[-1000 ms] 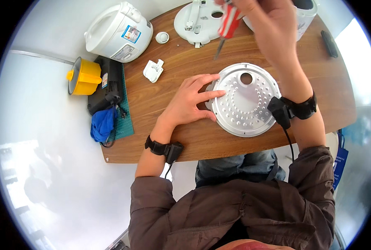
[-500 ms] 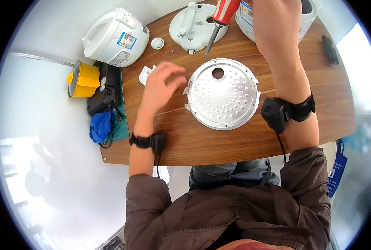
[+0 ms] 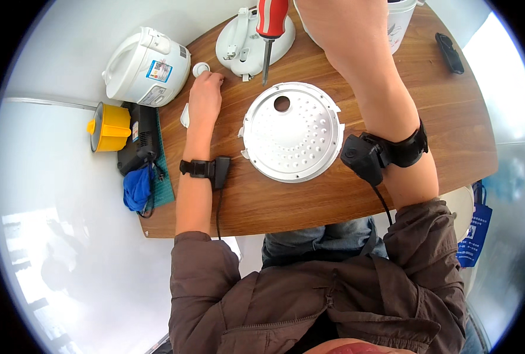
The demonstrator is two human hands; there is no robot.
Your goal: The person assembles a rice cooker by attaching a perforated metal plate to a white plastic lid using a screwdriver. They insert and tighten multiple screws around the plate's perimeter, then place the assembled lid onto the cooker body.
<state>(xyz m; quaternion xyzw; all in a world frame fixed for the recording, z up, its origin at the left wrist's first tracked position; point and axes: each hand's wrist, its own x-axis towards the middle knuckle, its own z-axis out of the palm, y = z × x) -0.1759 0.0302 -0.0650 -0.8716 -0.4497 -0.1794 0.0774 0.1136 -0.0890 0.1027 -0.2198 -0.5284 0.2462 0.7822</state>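
My right hand [image 3: 327,17], partly cut off by the top edge, grips a screwdriver [image 3: 272,19] with a red and white handle. Its steel shaft points down, the tip over the wood just beyond a round silver metal plate [image 3: 292,133]. That plate has rows of dimples and one round hole. Down at the tabletop, my left hand [image 3: 206,94] has its fingers drawn together beside a small white round cap [image 3: 201,69]; whatever they pinch is hidden. A white plastic piece [image 3: 185,115] shows partly beside that wrist.
A white lid with a handle [image 3: 230,44] lies at the back, near a white rice cooker [image 3: 150,68]. At left are a yellow container [image 3: 112,128], a black device [image 3: 139,141] and a blue cloth [image 3: 137,189]. A black object [image 3: 449,53] lies far right; a white pot [image 3: 398,26] stands behind my right arm.
My left hand has moved away from the metal plate, up and left to the tabletop by the cap, its fingers closing. The screwdriver now hangs more upright. The whole view has shifted slightly.
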